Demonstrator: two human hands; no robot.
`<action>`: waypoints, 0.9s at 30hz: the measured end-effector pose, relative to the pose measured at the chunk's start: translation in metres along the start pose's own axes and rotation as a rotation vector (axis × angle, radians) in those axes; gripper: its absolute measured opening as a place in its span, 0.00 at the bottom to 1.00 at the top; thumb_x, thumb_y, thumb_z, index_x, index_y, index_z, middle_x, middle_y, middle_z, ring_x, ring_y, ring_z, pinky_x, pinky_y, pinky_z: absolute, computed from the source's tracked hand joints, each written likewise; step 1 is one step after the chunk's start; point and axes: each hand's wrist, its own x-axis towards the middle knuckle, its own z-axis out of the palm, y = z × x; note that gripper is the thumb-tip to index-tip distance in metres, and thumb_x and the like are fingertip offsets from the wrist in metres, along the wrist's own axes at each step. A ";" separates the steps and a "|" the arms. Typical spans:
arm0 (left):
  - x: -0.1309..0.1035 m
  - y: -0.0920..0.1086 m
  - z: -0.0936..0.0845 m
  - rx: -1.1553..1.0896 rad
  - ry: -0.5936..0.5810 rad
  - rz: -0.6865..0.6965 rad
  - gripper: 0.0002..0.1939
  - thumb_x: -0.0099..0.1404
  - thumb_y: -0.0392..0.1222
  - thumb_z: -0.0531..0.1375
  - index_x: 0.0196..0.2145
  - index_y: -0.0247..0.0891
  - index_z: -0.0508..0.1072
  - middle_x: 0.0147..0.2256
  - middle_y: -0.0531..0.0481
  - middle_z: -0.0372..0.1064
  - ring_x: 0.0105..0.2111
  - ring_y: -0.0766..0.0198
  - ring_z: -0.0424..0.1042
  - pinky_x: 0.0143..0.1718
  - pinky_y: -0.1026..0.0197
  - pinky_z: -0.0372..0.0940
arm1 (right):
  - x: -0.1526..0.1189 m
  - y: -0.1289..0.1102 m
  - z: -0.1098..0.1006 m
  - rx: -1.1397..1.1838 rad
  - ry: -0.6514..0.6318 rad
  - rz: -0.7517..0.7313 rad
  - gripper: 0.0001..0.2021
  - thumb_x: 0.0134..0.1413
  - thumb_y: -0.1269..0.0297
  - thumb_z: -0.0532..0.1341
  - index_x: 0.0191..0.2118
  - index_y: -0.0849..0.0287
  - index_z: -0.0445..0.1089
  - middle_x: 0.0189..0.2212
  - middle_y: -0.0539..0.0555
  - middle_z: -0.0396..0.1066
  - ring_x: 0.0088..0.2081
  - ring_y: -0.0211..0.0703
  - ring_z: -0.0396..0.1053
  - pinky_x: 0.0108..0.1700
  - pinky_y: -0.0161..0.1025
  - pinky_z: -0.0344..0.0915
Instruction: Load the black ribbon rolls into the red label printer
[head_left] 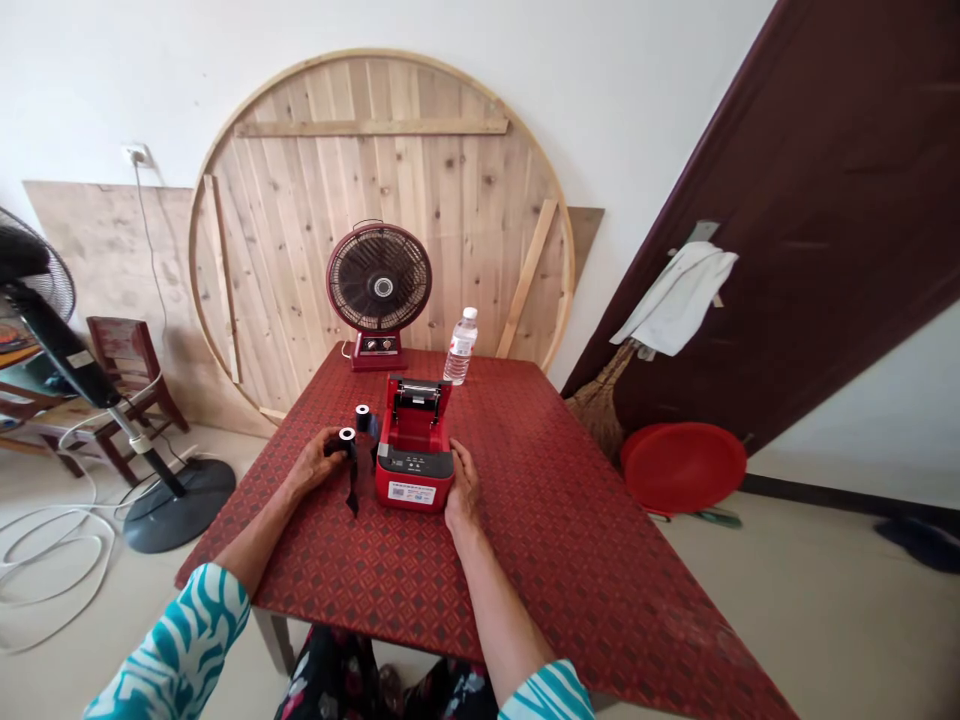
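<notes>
A small red and black label printer (415,490) stands on the table with its lid raised, showing the roller inside the lid. My right hand (463,485) is pressed around the printer's right side. In my left hand (319,462) is a paper roll (347,437) with a white end and a dark outer layer, pinched between the fingers just left of the printer. A loose dark strip (352,490) hangs from that roll onto the tabletop. Behind it stands a second, similar roll (363,417), close to the printer's back left.
The table (540,500) has a red patterned cover. A red fan (381,280) and a water bottle (460,348) stand at its far end. A round wooden board (382,170) leans on the wall. A black floor fan (135,440) stands left, a red basin (682,467) right.
</notes>
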 end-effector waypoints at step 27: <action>0.053 0.127 0.083 0.984 -0.435 0.336 0.16 0.55 0.34 0.65 0.41 0.48 0.81 0.43 0.45 0.79 0.47 0.48 0.75 0.52 0.51 0.62 | 0.005 0.007 0.002 -0.046 -0.003 -0.089 0.19 0.50 0.50 0.61 0.45 0.53 0.75 0.45 0.53 0.77 0.49 0.47 0.70 0.51 0.43 0.65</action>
